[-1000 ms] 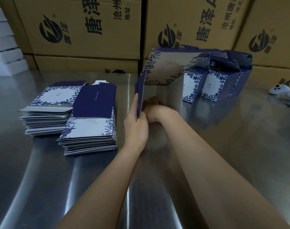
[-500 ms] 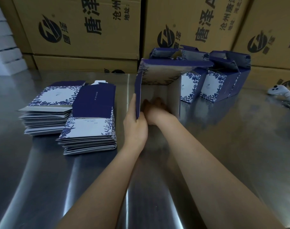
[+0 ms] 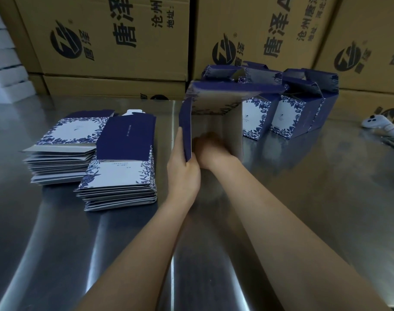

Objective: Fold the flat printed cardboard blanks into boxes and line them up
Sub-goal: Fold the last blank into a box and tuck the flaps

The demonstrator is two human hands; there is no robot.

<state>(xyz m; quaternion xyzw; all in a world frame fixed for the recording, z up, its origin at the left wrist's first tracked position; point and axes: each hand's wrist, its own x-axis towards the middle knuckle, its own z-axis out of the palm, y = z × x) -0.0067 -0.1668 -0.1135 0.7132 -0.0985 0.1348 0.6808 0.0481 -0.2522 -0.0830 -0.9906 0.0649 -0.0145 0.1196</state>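
A blue-and-white printed box [image 3: 216, 102] lies on its side at the table's middle, its open end facing me. My left hand [image 3: 183, 169] grips the box's left wall, thumb inside, fingers outside. My right hand [image 3: 210, 149] reaches into the opening; its fingers are blurred and partly hidden inside. Two stacks of flat blanks sit to the left: a far stack [image 3: 63, 149] and a nearer stack [image 3: 122, 173]. Folded boxes [image 3: 290, 113] stand in a row behind and right of the one I hold.
A steel table [image 3: 326, 198] carries everything. Large brown shipping cartons [image 3: 115, 41] form a wall along the table's back edge. A white handheld controller [image 3: 380, 125] lies at the right edge. White foam blocks [image 3: 3, 52] are stacked at far left.
The box's top panel has come down flatter and the box has squared up. My right hand has pushed slightly deeper into the opening. My left hand stays on the left wall.
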